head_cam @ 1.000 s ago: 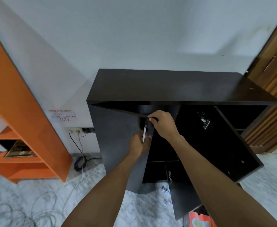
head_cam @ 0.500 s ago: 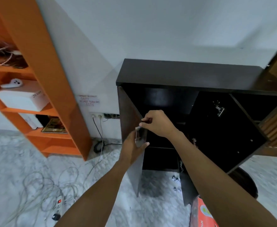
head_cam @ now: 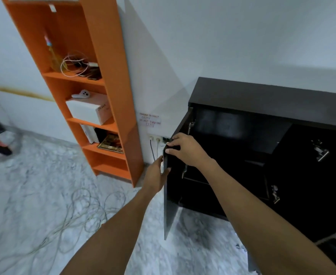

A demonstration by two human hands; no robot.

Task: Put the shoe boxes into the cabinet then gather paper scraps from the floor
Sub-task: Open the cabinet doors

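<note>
Floor (head_cam: 34, 185): marbled, with loose cables (head_cam: 73, 211) left of the cabinet (head_cam: 272, 102). The cabinet stands against the wall, both doors open. Its left door (head_cam: 170, 205) has swung wider over the last second and now stands nearly edge-on to the camera. Right grip (head_cam: 185, 149): fingers curled over the door's top corner. Left grip (head_cam: 156, 175): palm on the outer face, thumb hooked round the edge. No shoe box is in view. Pale specks in front of the cabinet may be scraps but are too small to tell. Assessment: compartment opened, loading not begun.
</note>
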